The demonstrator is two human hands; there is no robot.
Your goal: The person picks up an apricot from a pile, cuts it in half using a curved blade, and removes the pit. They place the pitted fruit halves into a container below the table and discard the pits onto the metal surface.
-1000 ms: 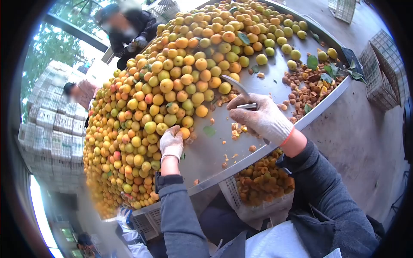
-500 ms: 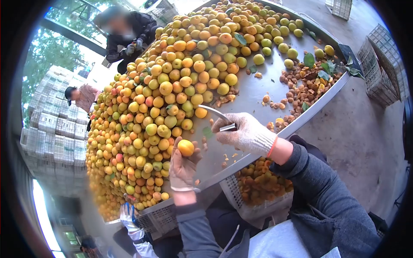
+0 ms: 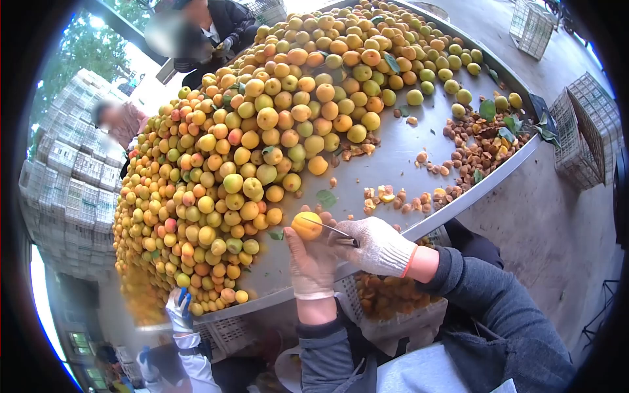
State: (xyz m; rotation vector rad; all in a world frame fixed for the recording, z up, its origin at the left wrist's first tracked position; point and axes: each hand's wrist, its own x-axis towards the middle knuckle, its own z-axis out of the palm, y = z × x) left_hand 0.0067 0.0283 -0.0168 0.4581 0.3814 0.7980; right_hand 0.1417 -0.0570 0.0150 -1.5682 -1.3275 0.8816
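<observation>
My gloved left hand (image 3: 312, 265) holds an orange-yellow apricot (image 3: 306, 225) at its fingertips, above the table's near edge. From the right, my right hand (image 3: 380, 247), in a white knitted glove with an orange cuff, is closed round a small curved knife (image 3: 334, 230). The blade lies against the apricot. A large heap of apricots (image 3: 262, 137) covers the left and back of the metal table (image 3: 393, 157). Pits and bits of fruit (image 3: 478, 147) lie on its right side, with a few cut pieces (image 3: 382, 196) nearer my right hand.
Below the table edge stands a crate of cut fruit (image 3: 393, 298). Crates are stacked at the left (image 3: 78, 177) and stand at the right (image 3: 580, 134). A co-worker's gloved hand (image 3: 179, 309) is at the near left; two other people are beyond the heap.
My hands have come together, and the knife blade has moved onto the apricot. The view has shifted. The co-worker's hand at the near left has moved up to the heap.
</observation>
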